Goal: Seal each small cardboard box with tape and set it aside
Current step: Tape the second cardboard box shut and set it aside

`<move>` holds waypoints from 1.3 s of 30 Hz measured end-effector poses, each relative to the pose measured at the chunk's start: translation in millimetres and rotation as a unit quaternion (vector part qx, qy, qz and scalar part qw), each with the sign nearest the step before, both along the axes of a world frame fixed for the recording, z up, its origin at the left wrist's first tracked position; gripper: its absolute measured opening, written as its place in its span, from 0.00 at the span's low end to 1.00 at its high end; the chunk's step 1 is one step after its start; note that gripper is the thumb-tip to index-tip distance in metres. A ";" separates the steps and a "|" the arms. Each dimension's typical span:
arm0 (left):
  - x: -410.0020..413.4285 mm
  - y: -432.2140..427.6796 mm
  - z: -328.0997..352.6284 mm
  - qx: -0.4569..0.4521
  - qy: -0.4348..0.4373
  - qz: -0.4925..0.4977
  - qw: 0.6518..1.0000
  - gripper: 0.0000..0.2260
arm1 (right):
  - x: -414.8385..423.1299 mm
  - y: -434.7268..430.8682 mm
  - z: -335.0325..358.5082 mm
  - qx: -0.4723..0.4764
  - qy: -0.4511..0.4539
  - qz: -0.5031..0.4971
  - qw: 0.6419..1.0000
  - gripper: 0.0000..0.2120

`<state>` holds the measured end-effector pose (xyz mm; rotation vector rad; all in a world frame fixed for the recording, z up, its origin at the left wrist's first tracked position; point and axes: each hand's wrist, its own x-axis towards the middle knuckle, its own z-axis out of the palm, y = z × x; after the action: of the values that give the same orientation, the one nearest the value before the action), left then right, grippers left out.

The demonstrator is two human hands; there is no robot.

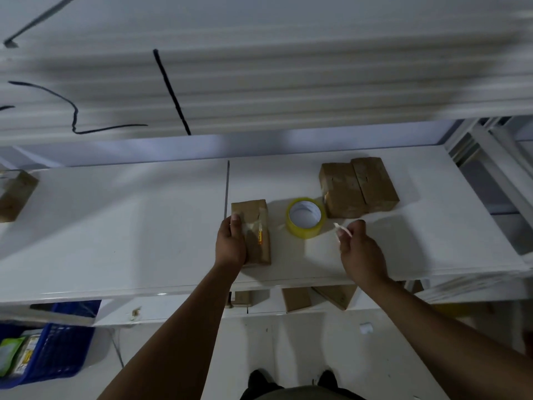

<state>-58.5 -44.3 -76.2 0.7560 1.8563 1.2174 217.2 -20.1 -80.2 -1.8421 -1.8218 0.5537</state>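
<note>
A small brown cardboard box (256, 226) lies on the white shelf (115, 226), with a strip of clear tape across its top. My left hand (230, 243) grips the box along its left side. A yellowish roll of clear tape (305, 219) lies flat just right of the box. My right hand (360, 249) hovers right of the roll and pinches a small pale strip, apparently a piece of tape (341, 230), between its fingertips. Two more brown boxes (357, 187) sit side by side behind the roll.
Another brown box (14, 194) sits at the shelf's far left edge. Several boxes (297, 298) show on the lower shelf under the front edge. A blue plastic crate (57, 347) with packets stands on the floor at lower left. An upper shelf overhangs the back.
</note>
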 end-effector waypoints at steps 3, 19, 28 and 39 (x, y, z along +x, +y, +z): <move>-0.1 -0.6 0.0 0.006 0.006 -0.002 1.000 0.17 | -47.3 -12.0 23.8 0.006 0.103 0.032 0.994 0.12; -2.0 0.8 -6.2 0.017 0.011 0.002 1.000 0.18 | -132.6 13.6 1.2 -0.011 0.011 0.117 0.993 0.07; -0.3 6.7 -9.3 0.009 0.005 0.038 0.999 0.19 | -95.4 12.1 5.0 -0.032 -0.062 0.282 0.957 0.04; -20.8 -1.8 -9.8 -0.004 -0.127 0.046 0.991 0.20 | -8.6 -24.7 -22.7 0.027 0.008 0.109 0.994 0.10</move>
<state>-79.2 -46.1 -86.0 0.4882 1.6999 1.2988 208.6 -44.8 -102.9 -1.6100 -2.0199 0.5887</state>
